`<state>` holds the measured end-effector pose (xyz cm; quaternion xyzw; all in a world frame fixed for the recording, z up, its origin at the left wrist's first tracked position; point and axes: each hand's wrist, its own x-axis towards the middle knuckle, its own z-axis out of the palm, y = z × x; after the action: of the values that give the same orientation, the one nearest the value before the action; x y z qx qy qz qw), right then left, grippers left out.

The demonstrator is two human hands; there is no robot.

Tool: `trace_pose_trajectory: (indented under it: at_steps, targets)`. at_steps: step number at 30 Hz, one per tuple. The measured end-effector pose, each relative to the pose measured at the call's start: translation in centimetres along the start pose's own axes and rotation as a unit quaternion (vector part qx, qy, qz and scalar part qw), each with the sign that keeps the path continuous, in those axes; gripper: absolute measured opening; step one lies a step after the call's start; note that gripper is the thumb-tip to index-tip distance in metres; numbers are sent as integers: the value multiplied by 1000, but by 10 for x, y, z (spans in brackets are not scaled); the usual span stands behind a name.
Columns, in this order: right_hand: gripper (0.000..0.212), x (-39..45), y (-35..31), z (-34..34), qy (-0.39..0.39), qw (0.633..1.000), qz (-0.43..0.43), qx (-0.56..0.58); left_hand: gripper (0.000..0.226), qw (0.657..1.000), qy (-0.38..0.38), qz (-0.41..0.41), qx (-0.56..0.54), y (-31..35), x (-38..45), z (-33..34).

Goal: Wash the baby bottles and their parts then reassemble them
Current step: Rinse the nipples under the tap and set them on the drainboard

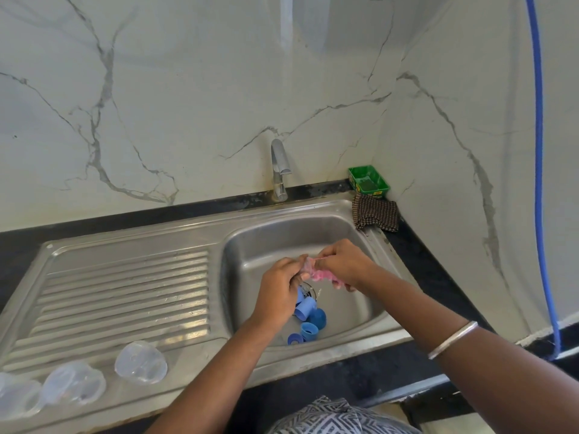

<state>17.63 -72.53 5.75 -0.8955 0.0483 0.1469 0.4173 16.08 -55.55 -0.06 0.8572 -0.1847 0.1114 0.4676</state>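
Over the steel sink basin (266, 239) my left hand (279, 289) grips a small clear part (306, 267), probably a bottle teat. My right hand (344, 264) holds a pink scrubber (322, 275) against it, fingers curled. Several blue bottle parts (308, 317) lie on the basin floor near the drain, partly hidden under my left hand. Three clear plastic caps (141, 361) sit on the ribbed drainboard at the lower left.
A chrome tap (279, 170) stands behind the basin, with no water visibly running. A green tray (369, 180) and a checked brown cloth (374, 216) sit in the back right corner. A blue hose (539, 170) hangs down the right wall. The ribbed drainboard (125, 296) stretches left.
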Motion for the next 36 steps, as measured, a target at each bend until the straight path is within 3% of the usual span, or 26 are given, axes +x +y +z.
trace_pose_trajectory:
  at_steps: [3,6,10,15,18,22,24,27,30,32,34,36]
  targets:
    - [7,-3,-2,2,33,998,-37,27,31,1000,-16,-17,11,-5,2,-1]
    - [6,-5,1,5,56,991,-120,0,25,994,-27,-91,-52,-8,4,-1]
    - [27,-7,13,3,8,975,-199,-99,22,974,-66,-161,-146,-16,10,-8]
    - [24,1,24,-11,16,920,-307,-243,18,960,-96,-194,-180,-14,11,-6]
    - [18,-1,22,-7,26,933,-269,-236,18,972,-93,-166,-140,-11,12,-3]
    - [16,-1,11,11,32,991,-128,19,20,994,-29,-84,-62,-5,14,-4]
    - [15,4,6,16,26,987,-23,158,25,999,-12,-41,-20,-7,14,-4]
    - [16,7,3,19,-8,965,83,250,35,999,-8,8,31,-15,14,-4]
    - [18,6,1,20,-13,964,63,259,37,997,-22,9,67,-22,18,-5]
    - [14,4,1,21,5,977,-3,212,30,998,-35,-25,44,-21,23,-8]
    - [11,4,5,21,19,983,-75,168,21,994,-63,-90,-27,-17,27,-14]
    - [10,4,13,16,32,982,-133,132,17,966,-117,-180,-144,-14,31,-18]
